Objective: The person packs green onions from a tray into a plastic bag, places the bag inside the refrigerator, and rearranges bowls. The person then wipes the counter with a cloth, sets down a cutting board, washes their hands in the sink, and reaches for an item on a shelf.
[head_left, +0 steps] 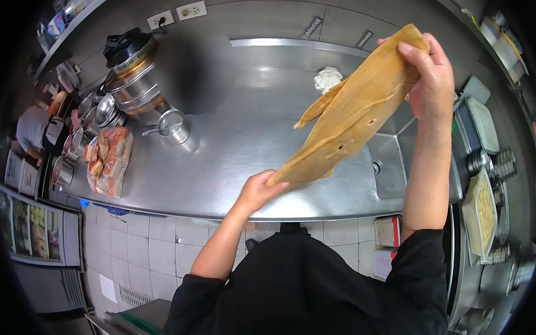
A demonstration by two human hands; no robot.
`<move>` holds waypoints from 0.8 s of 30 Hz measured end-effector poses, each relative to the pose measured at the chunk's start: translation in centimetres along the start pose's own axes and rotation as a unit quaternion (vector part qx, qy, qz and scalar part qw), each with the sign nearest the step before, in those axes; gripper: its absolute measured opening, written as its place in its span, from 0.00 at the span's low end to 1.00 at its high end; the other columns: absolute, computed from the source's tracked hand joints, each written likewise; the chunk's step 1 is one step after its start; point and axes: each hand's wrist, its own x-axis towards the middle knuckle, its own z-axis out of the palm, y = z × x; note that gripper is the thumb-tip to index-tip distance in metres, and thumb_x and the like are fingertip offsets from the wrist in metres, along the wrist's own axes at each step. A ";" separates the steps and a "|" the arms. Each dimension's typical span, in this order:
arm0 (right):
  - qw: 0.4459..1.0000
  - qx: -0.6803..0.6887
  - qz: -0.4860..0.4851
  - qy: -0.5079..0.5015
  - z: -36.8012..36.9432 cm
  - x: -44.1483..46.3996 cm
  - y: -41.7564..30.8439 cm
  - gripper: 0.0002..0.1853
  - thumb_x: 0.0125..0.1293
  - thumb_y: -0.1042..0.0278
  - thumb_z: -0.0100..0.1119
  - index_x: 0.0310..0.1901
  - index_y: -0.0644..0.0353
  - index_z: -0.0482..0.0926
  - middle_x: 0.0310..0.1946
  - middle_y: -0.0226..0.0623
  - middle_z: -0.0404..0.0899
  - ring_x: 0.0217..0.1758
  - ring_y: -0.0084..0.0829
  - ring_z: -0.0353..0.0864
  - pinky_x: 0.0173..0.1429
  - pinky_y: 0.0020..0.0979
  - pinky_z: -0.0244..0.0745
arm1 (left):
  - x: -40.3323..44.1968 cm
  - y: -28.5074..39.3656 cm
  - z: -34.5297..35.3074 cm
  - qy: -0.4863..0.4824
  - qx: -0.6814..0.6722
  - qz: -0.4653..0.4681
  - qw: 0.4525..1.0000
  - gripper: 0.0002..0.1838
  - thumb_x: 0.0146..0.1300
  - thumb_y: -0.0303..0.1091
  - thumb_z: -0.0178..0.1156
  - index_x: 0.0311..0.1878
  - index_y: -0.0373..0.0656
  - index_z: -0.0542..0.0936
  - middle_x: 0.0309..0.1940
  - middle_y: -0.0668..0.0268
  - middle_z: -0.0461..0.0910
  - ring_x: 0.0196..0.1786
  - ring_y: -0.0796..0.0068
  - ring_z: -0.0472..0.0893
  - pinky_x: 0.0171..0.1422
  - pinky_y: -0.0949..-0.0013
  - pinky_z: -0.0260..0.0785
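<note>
A long tan sheet (pixel 358 111), folded and leathery like tofu skin, is stretched diagonally above the steel counter. It has a few small holes, and a narrow flap hangs off its left side. My left hand (pixel 262 194) pinches its lower end between thumb and fingers, close to the counter's front edge. Higher up on the right, my right hand (pixel 432 76) grips the upper end, thumb on top and some fingers hidden behind. Behind the sheet, a crumpled white cloth (pixel 328 79) lies on the counter. The sheet partly covers the sink (pixel 389 166).
On the left stand a small steel pot (pixel 175 129), bagged reddish-brown food (pixel 112 162) and a large cooker (pixel 130 65). A dark blurred patch hides part of the back counter. Trays (pixel 479 216) line the right side. Another person (pixel 34 128) is at the far left.
</note>
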 end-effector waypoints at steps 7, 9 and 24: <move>0.997 -0.010 0.071 -0.023 -9.7 0.9 2.0 0.13 0.66 0.66 0.62 0.47 0.64 0.78 0.44 0.34 0.82 0.47 0.23 0.80 0.53 0.25 0.72 | -1.4 3.4 -8.4 0.123 -0.081 0.034 0.989 0.08 0.66 0.35 0.66 0.41 0.40 0.82 0.34 0.74 0.81 0.39 0.86 0.76 0.47 0.77 0.69; 0.991 -0.054 0.118 -0.039 -10.8 0.6 3.8 0.16 0.66 0.63 0.63 0.50 0.63 0.79 0.44 0.30 0.82 0.49 0.23 0.79 0.57 0.28 0.70 | -0.1 4.7 -10.7 0.146 -0.052 0.049 0.987 0.11 0.66 0.37 0.67 0.42 0.40 0.81 0.35 0.74 0.81 0.40 0.85 0.76 0.47 0.78 0.68; 0.942 -0.257 0.175 -0.123 -10.4 -0.3 20.5 0.13 0.68 0.60 0.63 0.48 0.57 0.81 0.40 0.23 0.80 0.44 0.19 0.75 0.51 0.24 0.69 | 11.4 6.3 -22.2 0.206 0.196 0.117 0.951 0.12 0.70 0.34 0.60 0.51 0.39 0.83 0.41 0.70 0.83 0.44 0.83 0.78 0.50 0.77 0.70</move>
